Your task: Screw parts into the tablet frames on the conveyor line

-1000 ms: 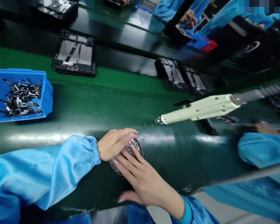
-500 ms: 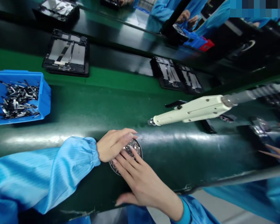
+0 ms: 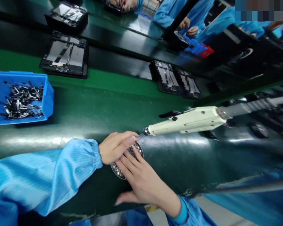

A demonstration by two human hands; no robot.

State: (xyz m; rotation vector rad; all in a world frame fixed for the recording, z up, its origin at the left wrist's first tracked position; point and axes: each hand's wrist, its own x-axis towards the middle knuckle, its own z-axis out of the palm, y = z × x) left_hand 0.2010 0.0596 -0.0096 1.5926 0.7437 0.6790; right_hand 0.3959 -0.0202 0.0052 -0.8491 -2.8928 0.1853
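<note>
The person's own two hands, one hand (image 3: 115, 149) and a second hand (image 3: 143, 180), lie over one round dish (image 3: 118, 169) holding small metal pieces too many and too small to count. One cream-coloured electric screwdriver (image 3: 186, 121) hangs above the belt, and one blue bin (image 3: 49, 100) holds dozens of black metal parts (image 3: 21, 100). Four black frames (image 3: 63, 56) lie in view, and two pairs of co-workers' hands (image 3: 191, 26) show farther off.
</note>
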